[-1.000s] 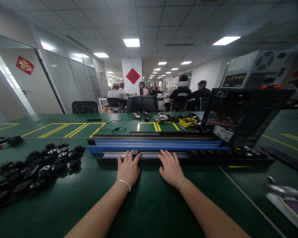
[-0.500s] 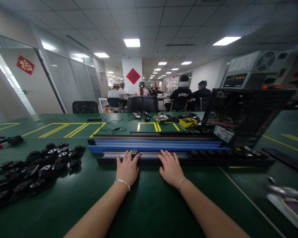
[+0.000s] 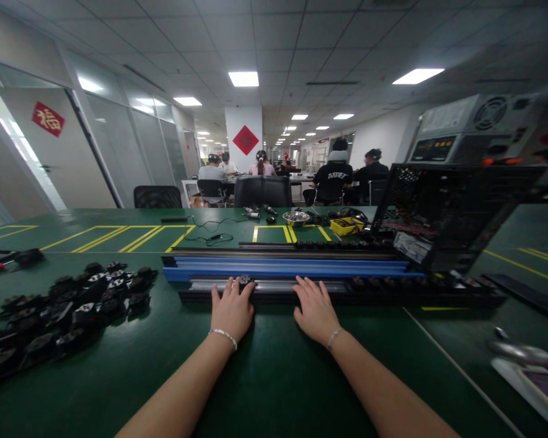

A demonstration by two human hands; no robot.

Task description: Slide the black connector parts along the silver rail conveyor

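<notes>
My left hand [image 3: 231, 316] is at the left part of a long black rail [image 3: 274, 296] with a grey inner channel. Its thumb and index finger close around a small black round part [image 3: 245, 280] with a grey top, seated in the channel. My right hand [image 3: 316, 312] rests on the same rail farther right, fingers spread, holding nothing. Several similar black parts [image 3: 388, 283] sit in a row along the rail's right end. Just behind lies a blue rail [image 3: 292, 267]. My fingertips are partly hidden against the rail.
A pile of black parts [image 3: 73, 310] lies on the green table [image 3: 274, 377] at left. An open computer case [image 3: 456, 213] stands at right with power supplies [image 3: 475, 125] on top. Behind the rails are a metal bowl [image 3: 296, 218] and a yellow bin [image 3: 346, 226]. People sit farther back.
My left hand has shifted slightly left along the rail, and the small black part has moved left with it. The right hand has hardly moved.
</notes>
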